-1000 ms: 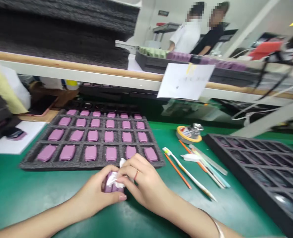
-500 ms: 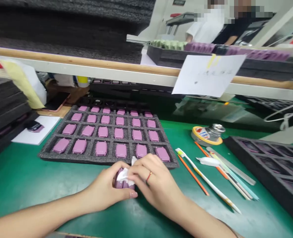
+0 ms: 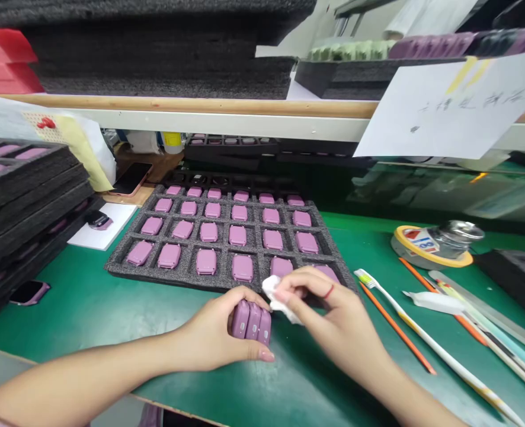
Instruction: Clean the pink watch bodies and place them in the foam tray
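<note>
Three purple watch cases (image 3: pixel 253 322) stand side by side on edge, and my left hand (image 3: pixel 218 332) is closed around them, thumb in front and fingers behind. Small slots show on their sides facing me. Just to their right, my right hand (image 3: pixel 322 302) pinches a crumpled white wipe (image 3: pixel 281 298), a little apart from the cases. Behind both hands lies a black foam tray (image 3: pixel 191 281) with rows of similar purple watch cases in its compartments. My right hand hides part of the tray's near right corner.
On the right lie a toothbrush (image 3: pixel 440 344), an orange stick (image 3: pixel 398 329), a small white tube (image 3: pixel 438 302) and a tape roll (image 3: pixel 422 250) beside a metal-topped bottle (image 3: pixel 460 235). Foam trays (image 3: pixel 31 196) are stacked at left, near a watch (image 3: pixel 29 292). A shelf (image 3: pixel 227 121) spans overhead.
My right hand has drawn the wipe off the watch cases to the right, uncovering their sides. My left hand still grips them. The camera view has turned left.
</note>
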Demonstrator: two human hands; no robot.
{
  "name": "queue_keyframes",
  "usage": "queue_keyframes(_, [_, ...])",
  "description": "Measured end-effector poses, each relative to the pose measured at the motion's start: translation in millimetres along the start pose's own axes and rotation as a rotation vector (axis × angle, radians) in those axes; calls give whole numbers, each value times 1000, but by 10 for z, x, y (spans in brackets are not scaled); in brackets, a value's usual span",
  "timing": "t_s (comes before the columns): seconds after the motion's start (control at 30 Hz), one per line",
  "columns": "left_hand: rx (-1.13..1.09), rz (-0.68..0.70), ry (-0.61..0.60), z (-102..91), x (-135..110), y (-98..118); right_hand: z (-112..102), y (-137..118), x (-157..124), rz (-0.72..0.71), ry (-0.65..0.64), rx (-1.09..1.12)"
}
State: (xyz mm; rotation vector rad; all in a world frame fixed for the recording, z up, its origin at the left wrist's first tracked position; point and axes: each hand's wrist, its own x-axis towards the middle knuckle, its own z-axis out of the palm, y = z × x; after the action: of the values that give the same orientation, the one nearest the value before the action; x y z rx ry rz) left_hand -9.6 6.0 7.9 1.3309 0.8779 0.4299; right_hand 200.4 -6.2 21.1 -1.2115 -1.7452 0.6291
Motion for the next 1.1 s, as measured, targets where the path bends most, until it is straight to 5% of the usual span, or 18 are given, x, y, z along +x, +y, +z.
queue_keyframes(0.1, [-24, -6, -28, -9, -7, 9, -80, 32, 32, 102, 113, 72])
queue_keyframes(0.27, [-63, -32, -12, 9, -6, 46, -140, 77, 31, 4, 84, -92])
queue_keyframes(0.53, [-221, 5, 60, 50, -77, 136, -249, 81, -39, -249, -359, -274])
queue_keyframes(0.77, [-278, 37, 77, 108, -131, 169, 21, -57, -126, -333, -254, -129])
queue_keyframes(0.93, [-283, 187, -62, 149, -119, 234, 308, -61, -182, -346, -181, 25])
queue_keyframes(1.1, [-252, 196, -73, 156, -133, 257, 337, -72, -224, -318, -150, 8])
